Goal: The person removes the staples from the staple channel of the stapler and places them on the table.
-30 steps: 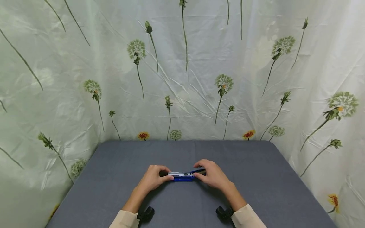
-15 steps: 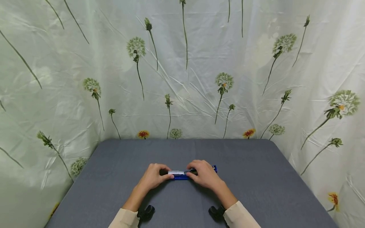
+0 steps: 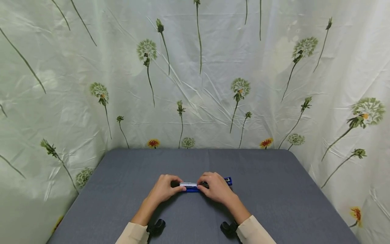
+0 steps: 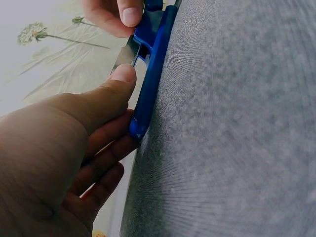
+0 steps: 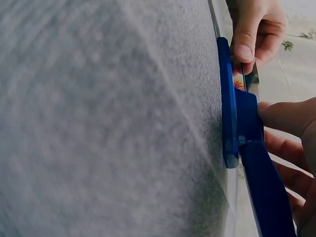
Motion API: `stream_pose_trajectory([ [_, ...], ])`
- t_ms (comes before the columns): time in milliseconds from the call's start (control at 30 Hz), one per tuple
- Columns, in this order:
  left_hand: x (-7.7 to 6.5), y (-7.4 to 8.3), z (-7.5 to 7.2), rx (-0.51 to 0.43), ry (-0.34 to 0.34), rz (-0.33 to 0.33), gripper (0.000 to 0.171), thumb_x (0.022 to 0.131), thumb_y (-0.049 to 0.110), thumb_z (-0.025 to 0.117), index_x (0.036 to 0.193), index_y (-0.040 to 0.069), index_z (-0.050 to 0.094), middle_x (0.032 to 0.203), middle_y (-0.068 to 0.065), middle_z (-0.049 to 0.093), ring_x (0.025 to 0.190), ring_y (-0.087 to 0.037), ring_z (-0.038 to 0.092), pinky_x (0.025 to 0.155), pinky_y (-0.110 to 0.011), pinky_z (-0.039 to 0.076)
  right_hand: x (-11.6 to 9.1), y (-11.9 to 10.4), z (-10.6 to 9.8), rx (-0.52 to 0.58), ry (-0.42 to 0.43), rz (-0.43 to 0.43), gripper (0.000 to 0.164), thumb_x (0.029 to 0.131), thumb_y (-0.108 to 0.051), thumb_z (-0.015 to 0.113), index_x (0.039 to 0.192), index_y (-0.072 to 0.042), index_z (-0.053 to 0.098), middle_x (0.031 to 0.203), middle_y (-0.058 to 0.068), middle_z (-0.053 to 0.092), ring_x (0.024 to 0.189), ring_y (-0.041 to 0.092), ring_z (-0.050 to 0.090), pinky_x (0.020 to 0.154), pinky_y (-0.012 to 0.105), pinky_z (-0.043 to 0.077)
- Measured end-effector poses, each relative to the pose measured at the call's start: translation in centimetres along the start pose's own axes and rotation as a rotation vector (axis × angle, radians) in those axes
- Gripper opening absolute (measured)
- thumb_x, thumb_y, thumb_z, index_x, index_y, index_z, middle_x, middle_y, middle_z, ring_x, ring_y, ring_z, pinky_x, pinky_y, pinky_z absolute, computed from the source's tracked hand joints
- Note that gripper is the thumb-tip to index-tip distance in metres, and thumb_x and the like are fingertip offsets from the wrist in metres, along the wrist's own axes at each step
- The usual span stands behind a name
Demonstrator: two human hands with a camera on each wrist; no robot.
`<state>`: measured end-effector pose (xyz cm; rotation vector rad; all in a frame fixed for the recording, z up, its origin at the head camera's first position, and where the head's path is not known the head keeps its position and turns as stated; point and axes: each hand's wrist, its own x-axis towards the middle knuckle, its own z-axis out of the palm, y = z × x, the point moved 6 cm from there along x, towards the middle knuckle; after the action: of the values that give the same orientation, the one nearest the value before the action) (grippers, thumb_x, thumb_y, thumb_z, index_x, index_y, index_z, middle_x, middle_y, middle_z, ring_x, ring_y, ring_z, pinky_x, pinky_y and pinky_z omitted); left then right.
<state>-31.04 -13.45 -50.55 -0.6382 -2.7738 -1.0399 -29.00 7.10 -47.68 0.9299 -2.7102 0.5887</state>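
— While we are listing left to right, what is coming first?
— Left grip (image 3: 166, 188): pinching the left end of a metal rail (image 3: 188, 185), part of one blue stapler (image 3: 191, 190), which is lying opened out on the surface (image 3: 158, 164).
— And next?
— Right grip (image 3: 215, 184): grasping the stapler near its hinge (image 5: 242, 142). Cover (image 3: 229, 181): lying folded back, rightmost.
— Handling note?
— By judgement, the left should be steadying the rail, the right guiding gently, neither straining the hinge.

- Left hand (image 3: 164, 190), right hand (image 3: 215, 187): bare.
- Left sleeve (image 3: 133, 234), right sleeve (image 3: 255, 231): plain cream, long, ending near the wrist.
- Left wrist mount (image 3: 158, 227), right wrist mount (image 3: 228, 229): black, each with a rounded, bulbous end.
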Motion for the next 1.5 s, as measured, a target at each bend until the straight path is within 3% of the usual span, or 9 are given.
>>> stream_pose_trajectory([
  [333, 0.09, -0.07, 0.12, -0.003, 0.003, 0.001, 0.020, 0.084, 0.041, 0.085, 0.094, 0.025, 0.081, 0.095, 0.007, 0.078, 0.088, -0.010, 0.071, 0.081, -0.033, 0.055, 0.10, -0.29, 0.12, -0.064, 0.003, 0.004, 0.010, 0.096, -0.029, 0.075, 0.095, -0.022, 0.081, 0.102, -0.005, 0.073, 0.097, 0.014, 0.068, 0.088, 0.039, 0.053],
  [800, 0.05, -0.12, -0.08, -0.006, 0.018, 0.022, 0.018, 0.083, 0.039, 0.086, 0.092, 0.025, 0.081, 0.091, 0.009, 0.078, 0.084, -0.006, 0.069, 0.077, -0.029, 0.054, 0.14, -0.64, 0.38, 0.110, 0.008, 0.050, 0.004, 0.091, -0.015, 0.079, 0.088, -0.017, 0.077, 0.103, -0.004, 0.072, 0.102, 0.017, 0.064, 0.091, 0.046, 0.049],
  [1000, 0.01, 0.00, -0.04, 0.001, 0.016, 0.025, 0.016, 0.084, 0.038, 0.086, 0.092, 0.025, 0.081, 0.090, 0.009, 0.078, 0.083, -0.006, 0.069, 0.077, -0.029, 0.054, 0.00, -0.62, 0.33, 0.145, 0.024, 0.099, 0.004, 0.091, -0.020, 0.079, 0.088, -0.018, 0.077, 0.102, -0.005, 0.072, 0.101, 0.017, 0.064, 0.092, 0.046, 0.049],
  [1500, -0.09, -0.01, 0.04, -0.002, 0.021, 0.020, 0.015, 0.084, 0.036, 0.086, 0.090, 0.024, 0.081, 0.089, 0.011, 0.077, 0.084, -0.006, 0.069, 0.079, -0.031, 0.054, 0.13, -0.47, 0.63, 0.111, 0.087, 0.196, 0.014, 0.086, -0.033, 0.085, 0.087, -0.023, 0.076, 0.091, -0.008, 0.071, 0.090, 0.013, 0.061, 0.087, 0.042, 0.048],
])
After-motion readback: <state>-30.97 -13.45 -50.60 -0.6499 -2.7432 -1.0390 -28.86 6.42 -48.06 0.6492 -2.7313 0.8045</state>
